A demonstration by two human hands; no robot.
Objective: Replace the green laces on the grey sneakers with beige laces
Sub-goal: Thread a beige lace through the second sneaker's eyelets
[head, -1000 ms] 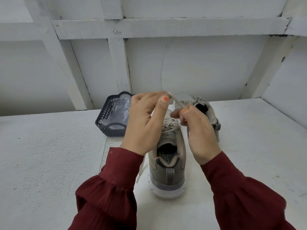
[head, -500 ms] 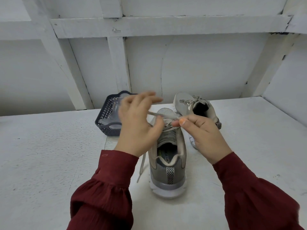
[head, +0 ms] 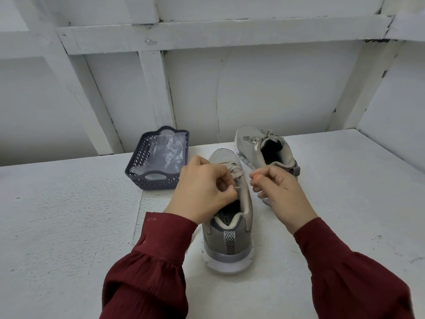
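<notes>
- The beige lace (head: pixel 236 173) ran criss-cross over the tongue of the near sneaker (head: pixel 230 238). Its topmost crossing sat just ahead of the collar opening, right under my knuckles.
- That sneaker stood upright on the table (head: pixel 69 215), heel toward me and toe pointing away, so its long axis ran straight out from my chest and the eyelet rows lay one to each side.
- My left hand (head: pixel 204 187) was over the shoe's left eyelet row, fingers (head: pixel 226 183) curled tight and pinching the lace at the upper eyelets, touching the shoe.
- My right hand (head: pixel 280 187) hung just off the shoe's right side, clear of the upper. Thumb and forefinger were pressed together and the other fingers curled. It was blurred, so I could not tell whether a lace end was between them.
- I judged the left hand the nearer one to the work. The next pull would have to go outward and across the shoe's axis, with each hand drawing to its own side to snug the top crossing.
- The far sneaker (head: pixel 264 148) stood beyond and to the right, near the first but apart from it. It was angled, and its pale lace looked already tied.
- A dark basket (head: pixel 177 146) holding a clear plastic bag (head: pixel 165 153) sat to the left, near the toe and well out of my reach line.
- I saw no green lace anywhere, so I took the job to be near its end.
</notes>
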